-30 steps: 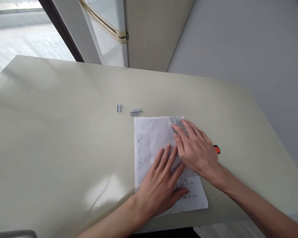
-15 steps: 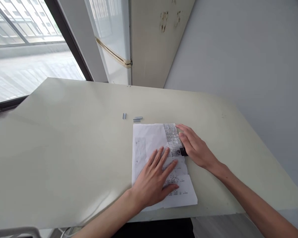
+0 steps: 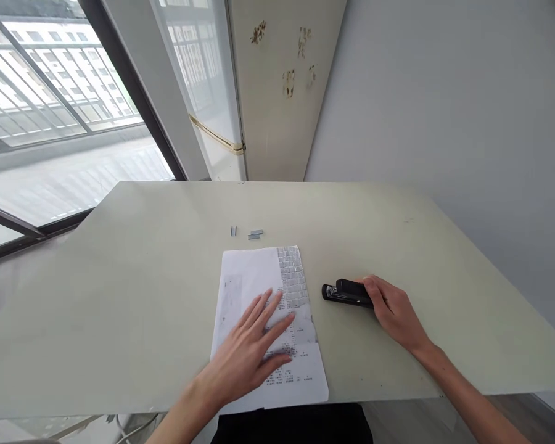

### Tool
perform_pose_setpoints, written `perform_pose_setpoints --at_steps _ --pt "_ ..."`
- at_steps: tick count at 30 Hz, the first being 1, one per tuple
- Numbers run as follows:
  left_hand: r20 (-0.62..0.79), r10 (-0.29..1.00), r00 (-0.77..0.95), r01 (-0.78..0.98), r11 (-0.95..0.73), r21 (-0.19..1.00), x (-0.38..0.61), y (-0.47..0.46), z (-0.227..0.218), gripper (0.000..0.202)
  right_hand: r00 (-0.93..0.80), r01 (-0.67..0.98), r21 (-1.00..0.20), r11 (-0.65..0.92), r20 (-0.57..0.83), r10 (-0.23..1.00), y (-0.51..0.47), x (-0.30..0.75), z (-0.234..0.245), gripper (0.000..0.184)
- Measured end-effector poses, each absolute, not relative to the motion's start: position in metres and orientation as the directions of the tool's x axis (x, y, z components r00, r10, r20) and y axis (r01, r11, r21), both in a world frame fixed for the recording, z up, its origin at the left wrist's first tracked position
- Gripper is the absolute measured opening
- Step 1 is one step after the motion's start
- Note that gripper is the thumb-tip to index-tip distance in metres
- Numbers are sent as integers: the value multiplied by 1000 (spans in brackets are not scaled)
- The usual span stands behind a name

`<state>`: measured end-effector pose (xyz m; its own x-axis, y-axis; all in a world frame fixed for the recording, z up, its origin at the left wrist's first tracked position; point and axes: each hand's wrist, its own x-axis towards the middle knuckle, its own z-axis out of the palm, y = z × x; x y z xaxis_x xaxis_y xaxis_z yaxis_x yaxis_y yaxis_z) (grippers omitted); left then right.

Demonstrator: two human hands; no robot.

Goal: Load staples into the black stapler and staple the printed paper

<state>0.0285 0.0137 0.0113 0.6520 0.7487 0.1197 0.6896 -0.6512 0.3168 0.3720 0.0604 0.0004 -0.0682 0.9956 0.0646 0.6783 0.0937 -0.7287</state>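
Note:
My left hand [image 3: 247, 357] lies flat on a stack of white printed papers [image 3: 248, 265], fingers spread and pointing up and right. Along the upper right edge of the papers runs a strip covered in rows of silvery staples [image 3: 292, 274]. To the right of the stack, my right hand [image 3: 398, 314] is closed around the rear of a black stapler [image 3: 349, 292]. The stapler rests on or just above the table, its front end pointing left at the papers but apart from them. My palm hides the stapler's back end.
Beyond the papers, small strips of staples [image 3: 255, 234] lie on the pale table [image 3: 120, 296], with another strip [image 3: 234, 231] to their left. A fridge [image 3: 282, 123] stands behind the table. A grey wall [image 3: 420, 111] is at right, a window [image 3: 50, 111] at left.
My right hand has drawn the stapler rightward off the papers' edge. The papers and my left hand now appear further left in view, and the camera has tilted up slightly.

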Motion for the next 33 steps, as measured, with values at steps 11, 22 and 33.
perform_pose_setpoints --at_steps 11,22,33 --pt "199 968 152 932 -208 298 -41 19 -5 66 142 551 -833 -54 29 990 31 387 -11 52" --pt "220 965 141 930 -206 304 -41 19 -4 64 221 464 -881 -93 14 975 35 385 -9 48" --pt "253 960 121 902 -212 375 -50 17 -7 56 151 482 -875 -37 41 988 23 383 -15 39"
